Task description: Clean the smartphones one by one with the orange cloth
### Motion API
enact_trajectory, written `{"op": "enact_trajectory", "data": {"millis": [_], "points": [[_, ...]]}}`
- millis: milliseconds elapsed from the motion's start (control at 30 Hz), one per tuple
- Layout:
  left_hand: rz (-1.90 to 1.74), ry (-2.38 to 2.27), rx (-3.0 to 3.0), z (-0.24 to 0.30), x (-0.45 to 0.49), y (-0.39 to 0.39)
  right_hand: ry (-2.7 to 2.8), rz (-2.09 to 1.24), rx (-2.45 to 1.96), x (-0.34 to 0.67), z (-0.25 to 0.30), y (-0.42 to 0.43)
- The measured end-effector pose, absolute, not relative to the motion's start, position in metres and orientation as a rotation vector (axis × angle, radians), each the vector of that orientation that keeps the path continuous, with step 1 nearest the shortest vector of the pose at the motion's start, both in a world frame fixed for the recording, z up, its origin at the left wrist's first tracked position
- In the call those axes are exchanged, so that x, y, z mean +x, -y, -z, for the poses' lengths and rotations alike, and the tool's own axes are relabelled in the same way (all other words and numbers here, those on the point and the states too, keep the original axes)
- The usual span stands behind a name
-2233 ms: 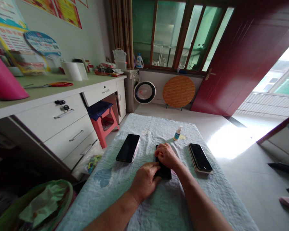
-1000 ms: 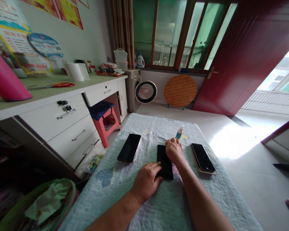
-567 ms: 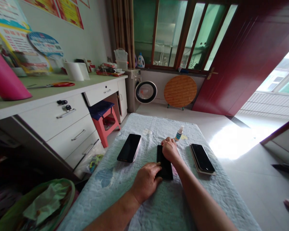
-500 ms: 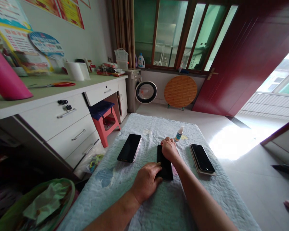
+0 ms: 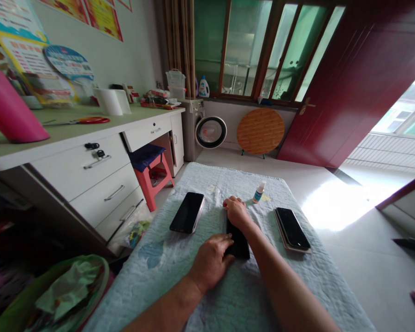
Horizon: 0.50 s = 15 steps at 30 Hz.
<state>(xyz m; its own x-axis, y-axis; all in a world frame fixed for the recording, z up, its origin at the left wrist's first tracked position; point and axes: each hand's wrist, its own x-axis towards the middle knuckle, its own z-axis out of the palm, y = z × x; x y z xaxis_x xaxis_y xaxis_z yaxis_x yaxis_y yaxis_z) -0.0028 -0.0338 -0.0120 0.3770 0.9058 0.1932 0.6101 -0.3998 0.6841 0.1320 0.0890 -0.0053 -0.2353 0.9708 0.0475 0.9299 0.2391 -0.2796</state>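
A dark phone lies in the middle of the cloth-covered surface. My left hand grips its left edge, with fingers on top and the thumb at the near end. Across the far end, my right hand presses down with curled fingers; whatever may be beneath them is hidden. To the left rests another black-screened phone. A third phone, in an opened-out pale case or on a pale flat thing, lies to the right. Just beyond my right hand stands a small spray bottle with a blue label.
A quilted pale blue cloth covers the surface. On the left are a desk with drawers, a red stool and a green-rimmed basket. Farther back stand a washing machine with its door open and a round wooden tabletop.
My right hand has slid a little to the left over the phone's far end. My left hand stays on the phone's edge.
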Motion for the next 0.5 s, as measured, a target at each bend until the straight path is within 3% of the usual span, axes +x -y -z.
{"op": "enact_trajectory", "data": {"millis": [500], "points": [[-0.791,-1.325,2.156,0.016,0.000,0.035,2.171,-0.301,-1.777,0.187,0.011,-0.080]]}}
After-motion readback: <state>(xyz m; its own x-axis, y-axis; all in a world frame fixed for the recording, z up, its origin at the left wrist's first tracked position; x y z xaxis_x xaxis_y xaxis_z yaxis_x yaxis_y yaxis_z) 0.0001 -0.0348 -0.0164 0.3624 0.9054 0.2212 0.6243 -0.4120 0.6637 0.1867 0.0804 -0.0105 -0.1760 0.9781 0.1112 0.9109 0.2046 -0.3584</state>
